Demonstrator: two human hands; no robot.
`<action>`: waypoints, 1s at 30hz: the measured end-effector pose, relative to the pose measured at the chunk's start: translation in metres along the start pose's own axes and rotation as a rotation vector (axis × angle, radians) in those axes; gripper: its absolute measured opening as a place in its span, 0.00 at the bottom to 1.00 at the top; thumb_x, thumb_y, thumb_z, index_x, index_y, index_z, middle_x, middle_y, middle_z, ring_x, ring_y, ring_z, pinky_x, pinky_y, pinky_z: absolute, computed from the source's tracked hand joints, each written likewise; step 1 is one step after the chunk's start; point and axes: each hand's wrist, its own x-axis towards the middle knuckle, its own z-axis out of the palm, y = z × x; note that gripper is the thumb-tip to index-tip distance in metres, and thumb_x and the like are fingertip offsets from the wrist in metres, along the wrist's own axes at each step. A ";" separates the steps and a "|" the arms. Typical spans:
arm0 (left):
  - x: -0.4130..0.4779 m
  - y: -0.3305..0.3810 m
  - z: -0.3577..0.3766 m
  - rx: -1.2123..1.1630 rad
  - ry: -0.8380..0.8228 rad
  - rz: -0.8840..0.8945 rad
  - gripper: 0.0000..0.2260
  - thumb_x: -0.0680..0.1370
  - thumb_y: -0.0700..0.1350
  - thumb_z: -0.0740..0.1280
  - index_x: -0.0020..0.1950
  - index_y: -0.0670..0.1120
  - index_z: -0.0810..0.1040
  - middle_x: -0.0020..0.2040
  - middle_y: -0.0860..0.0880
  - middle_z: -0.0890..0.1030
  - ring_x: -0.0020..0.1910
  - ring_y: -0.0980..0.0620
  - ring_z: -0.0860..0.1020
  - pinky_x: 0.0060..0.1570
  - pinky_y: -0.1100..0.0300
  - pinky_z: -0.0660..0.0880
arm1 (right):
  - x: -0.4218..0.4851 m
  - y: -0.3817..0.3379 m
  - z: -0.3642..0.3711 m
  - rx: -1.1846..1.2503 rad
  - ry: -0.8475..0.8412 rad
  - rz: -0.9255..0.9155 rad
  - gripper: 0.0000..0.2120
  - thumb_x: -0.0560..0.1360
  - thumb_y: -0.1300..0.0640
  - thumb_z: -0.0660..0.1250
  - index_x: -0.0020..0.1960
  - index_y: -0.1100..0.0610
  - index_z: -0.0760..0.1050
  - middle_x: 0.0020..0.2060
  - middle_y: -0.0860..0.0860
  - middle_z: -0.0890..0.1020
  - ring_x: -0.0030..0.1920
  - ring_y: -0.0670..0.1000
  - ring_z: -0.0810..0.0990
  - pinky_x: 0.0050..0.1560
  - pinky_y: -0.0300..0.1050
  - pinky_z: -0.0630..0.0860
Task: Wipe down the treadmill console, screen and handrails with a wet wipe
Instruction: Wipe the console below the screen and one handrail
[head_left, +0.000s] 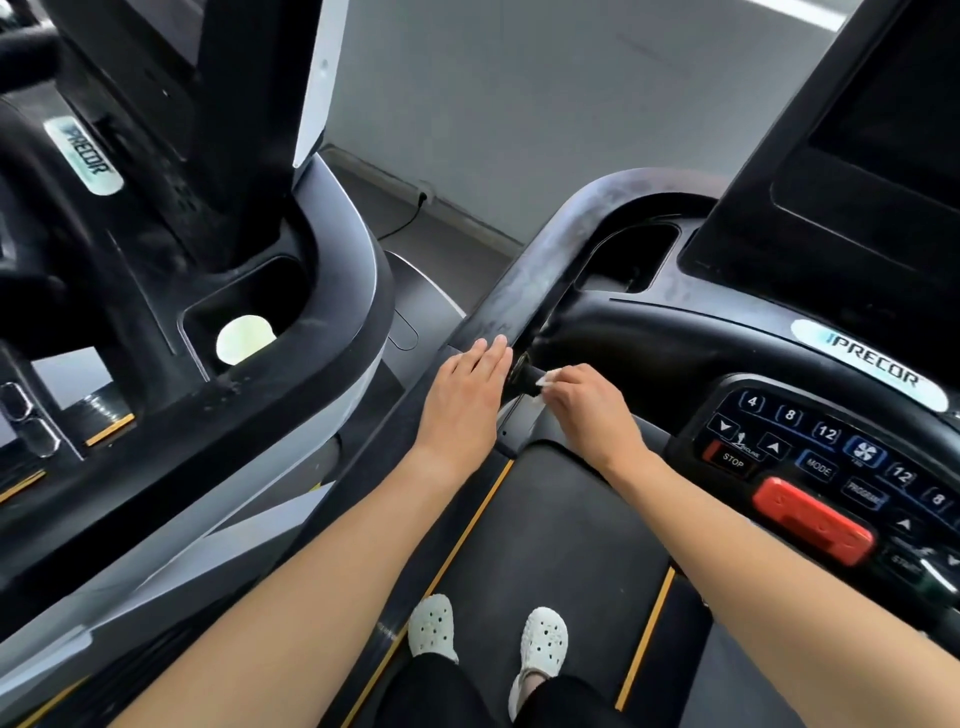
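while left hand (464, 395) lies flat on handrail (511, 291), fingers extended, right hand (587, 402) fingers pinching wet wipe (549, 378) round short grip (530, 375)

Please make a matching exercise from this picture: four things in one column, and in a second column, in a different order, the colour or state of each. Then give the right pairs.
Things:
1. left hand
2. right hand
3. stop bar
4. shoes

States:
A. red
B. white, on the belt
C. flat on the handrail
D. closed on a wipe

Pairs: 1-C, 2-D, 3-A, 4-B
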 end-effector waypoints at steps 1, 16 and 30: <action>0.000 0.001 0.001 0.005 0.005 -0.001 0.32 0.80 0.38 0.63 0.83 0.44 0.56 0.83 0.47 0.57 0.81 0.47 0.57 0.78 0.50 0.59 | -0.006 0.002 -0.003 0.018 0.021 -0.007 0.05 0.77 0.61 0.73 0.42 0.55 0.83 0.48 0.48 0.84 0.47 0.52 0.79 0.47 0.45 0.79; -0.001 -0.002 0.002 0.006 0.015 0.015 0.32 0.82 0.39 0.63 0.84 0.45 0.55 0.84 0.48 0.55 0.82 0.48 0.55 0.80 0.50 0.57 | 0.009 -0.004 0.015 -0.034 -0.039 -0.006 0.06 0.73 0.65 0.75 0.43 0.55 0.85 0.44 0.49 0.82 0.46 0.52 0.76 0.45 0.46 0.78; -0.003 -0.008 0.006 -0.058 0.033 0.033 0.34 0.80 0.37 0.67 0.83 0.43 0.56 0.84 0.47 0.55 0.83 0.50 0.53 0.81 0.54 0.55 | 0.034 -0.048 0.035 0.571 0.231 0.517 0.08 0.75 0.63 0.73 0.48 0.53 0.77 0.43 0.47 0.83 0.47 0.47 0.83 0.50 0.44 0.81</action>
